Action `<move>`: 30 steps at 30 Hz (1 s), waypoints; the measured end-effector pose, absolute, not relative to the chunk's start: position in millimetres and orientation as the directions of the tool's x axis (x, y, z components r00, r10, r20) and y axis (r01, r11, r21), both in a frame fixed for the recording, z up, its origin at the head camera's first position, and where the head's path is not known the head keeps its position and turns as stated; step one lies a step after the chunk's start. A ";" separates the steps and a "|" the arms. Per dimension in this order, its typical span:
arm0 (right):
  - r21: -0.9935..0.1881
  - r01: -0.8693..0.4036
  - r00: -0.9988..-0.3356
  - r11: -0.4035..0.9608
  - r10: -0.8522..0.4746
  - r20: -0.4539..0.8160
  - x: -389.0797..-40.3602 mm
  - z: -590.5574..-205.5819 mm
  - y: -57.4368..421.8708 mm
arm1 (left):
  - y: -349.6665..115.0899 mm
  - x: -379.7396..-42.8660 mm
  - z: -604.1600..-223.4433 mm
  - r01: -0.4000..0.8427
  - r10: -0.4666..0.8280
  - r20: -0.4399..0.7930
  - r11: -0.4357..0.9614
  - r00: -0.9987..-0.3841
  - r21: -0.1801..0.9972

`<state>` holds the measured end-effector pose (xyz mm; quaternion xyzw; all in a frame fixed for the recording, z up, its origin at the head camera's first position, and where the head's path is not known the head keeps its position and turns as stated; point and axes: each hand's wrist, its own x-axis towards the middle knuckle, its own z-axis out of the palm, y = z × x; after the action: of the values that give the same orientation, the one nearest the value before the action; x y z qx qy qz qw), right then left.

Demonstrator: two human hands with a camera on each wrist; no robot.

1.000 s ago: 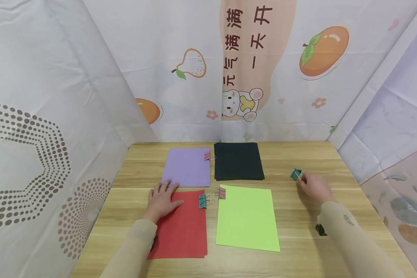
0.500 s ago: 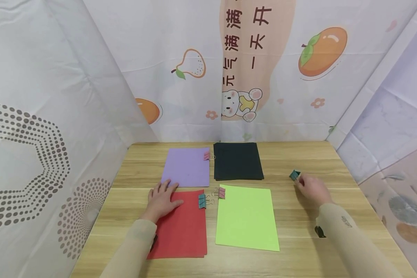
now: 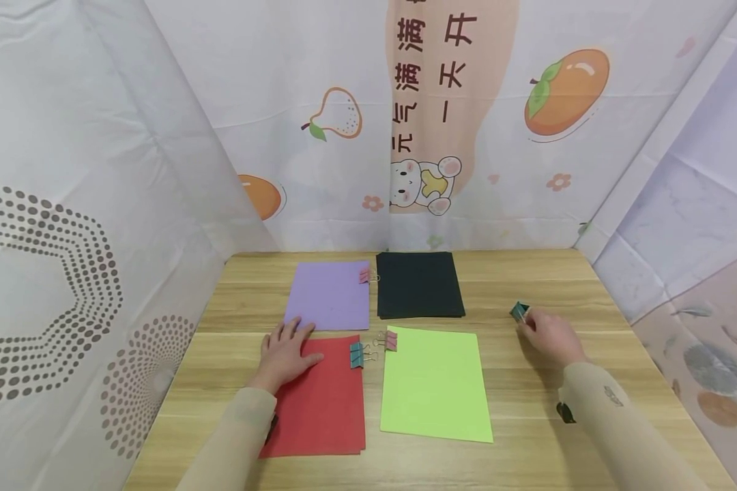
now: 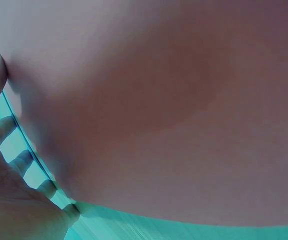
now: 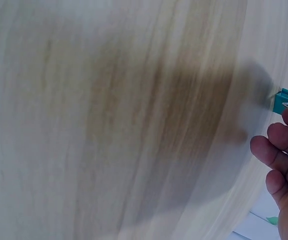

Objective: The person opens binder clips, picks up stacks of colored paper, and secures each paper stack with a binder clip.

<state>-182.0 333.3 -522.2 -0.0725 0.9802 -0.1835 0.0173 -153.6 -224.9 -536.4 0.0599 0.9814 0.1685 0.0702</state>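
Observation:
My right hand (image 3: pixel 553 335) pinches a teal binder clip (image 3: pixel 518 311) by its wire handle, low over the right part of the table. The right wrist view shows the same clip (image 5: pixel 282 102) between thumb and forefinger, the other fingers loosely bent. My left hand (image 3: pixel 285 356) rests with spread fingers on the upper left of the red paper stack (image 3: pixel 322 416); its longest fingertips reach the lower edge of the purple paper (image 3: pixel 330 293). Another teal binder clip (image 3: pixel 357 356) grips the red stack's right edge. A pink binder clip (image 3: pixel 364 275) sits on the purple paper's right edge.
A black paper stack (image 3: pixel 420 284) lies at the back middle. In front of it is yellow-green paper (image 3: pixel 436 385), with a pink binder clip (image 3: pixel 392 341) at its upper left. All lie on a wooden table (image 3: pixel 528 450) with printed curtains (image 3: pixel 319 61) around it.
My right hand has shifted very slightly left with the teal binder clip. My left hand stays in place on the red paper, and the head view has drifted a little.

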 end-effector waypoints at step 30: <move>-0.320 -0.170 -0.985 0.932 -0.171 0.024 -168.9 -520.9 329.0 | -226.7 -155.3 -544.3 0.094 0.140 -0.114 0.935 -0.984 0.343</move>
<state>-168.9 329.0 -520.9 -0.0867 0.9828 -0.1629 0.0019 -155.3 -226.7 -544.3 0.0597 0.9811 0.1708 0.0684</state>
